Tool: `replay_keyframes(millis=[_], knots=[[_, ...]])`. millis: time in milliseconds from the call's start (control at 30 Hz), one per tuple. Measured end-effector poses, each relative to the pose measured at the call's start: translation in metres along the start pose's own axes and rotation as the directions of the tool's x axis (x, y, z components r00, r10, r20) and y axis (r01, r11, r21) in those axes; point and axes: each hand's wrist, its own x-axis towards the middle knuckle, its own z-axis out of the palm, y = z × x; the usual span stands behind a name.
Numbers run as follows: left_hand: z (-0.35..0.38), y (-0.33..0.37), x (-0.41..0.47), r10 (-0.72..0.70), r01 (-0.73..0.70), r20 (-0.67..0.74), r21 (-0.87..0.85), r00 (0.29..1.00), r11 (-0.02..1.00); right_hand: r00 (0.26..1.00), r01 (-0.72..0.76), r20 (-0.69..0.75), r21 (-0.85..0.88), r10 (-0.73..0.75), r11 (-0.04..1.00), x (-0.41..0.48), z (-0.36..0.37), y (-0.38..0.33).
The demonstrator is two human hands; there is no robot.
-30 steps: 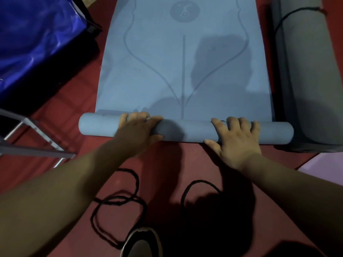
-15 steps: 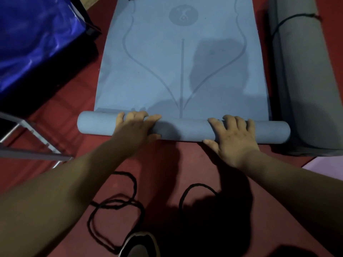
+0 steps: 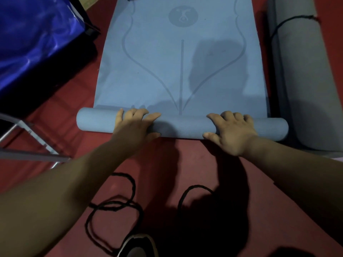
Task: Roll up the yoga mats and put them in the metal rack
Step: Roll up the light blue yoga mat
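Observation:
A light blue yoga mat (image 3: 167, 71) with a printed line pattern lies on the red floor, its near end rolled into a tube (image 3: 183, 127). My left hand (image 3: 135, 125) grips the roll left of centre, fingers curled over its top and thumb at the near side. My right hand (image 3: 232, 130) grips the roll right of centre the same way. A grey mat (image 3: 306, 80), rolled and tied with a dark cord, lies along the blue mat's right edge. Metal rack bars (image 3: 27, 143) show at the left edge.
A shiny blue sheet (image 3: 33, 38) covers something at the top left. A black cord (image 3: 118, 206) loops on the red floor between my arms. My shoe tip (image 3: 137, 245) sits at the bottom centre. A pale pink mat corner (image 3: 334, 156) peeks in at the right.
The roll has advanced a little away from me along the blue mat, with both hands riding on it. The flat part is slightly shorter.

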Motion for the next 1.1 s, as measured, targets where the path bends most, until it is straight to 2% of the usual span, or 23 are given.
replay_keyframes(millis=[267, 467, 633, 733, 833, 1100], knots=[[-0.009, -0.009, 0.021, 0.023, -0.018, 0.115, -0.042, 0.993, 0.999, 0.992, 0.013, -0.123, -0.069, -0.021, 0.998, -0.008, 0.012, -0.009], [-0.019, -0.01, 0.033, 0.009, -0.001, 0.227, -0.034, 0.974, 0.999, 0.997, 0.002, -0.071, -0.026, -0.004, 1.0, 0.005, 0.0, -0.006], [-0.007, 0.0, 0.011, 0.042, -0.048, 0.074, 0.074, 0.996, 0.996, 1.0, 0.006, -0.019, -0.019, -0.007, 1.0, 0.013, -0.007, -0.003], [-0.003, 0.0, 0.012, 0.05, -0.053, 0.032, 0.092, 0.998, 0.994, 1.0, 0.01, 0.01, -0.017, -0.01, 1.0, 0.017, -0.01, -0.002], [-0.009, -0.004, 0.023, 0.051, -0.054, 0.044, 0.059, 0.998, 0.997, 0.999, 0.001, 0.035, 0.0, -0.001, 1.0, 0.019, -0.016, -0.001], [-0.018, -0.008, 0.036, 0.041, -0.046, 0.135, 0.037, 0.99, 0.998, 0.993, 0.041, -0.106, -0.03, -0.044, 0.999, 0.015, -0.004, -0.009]])
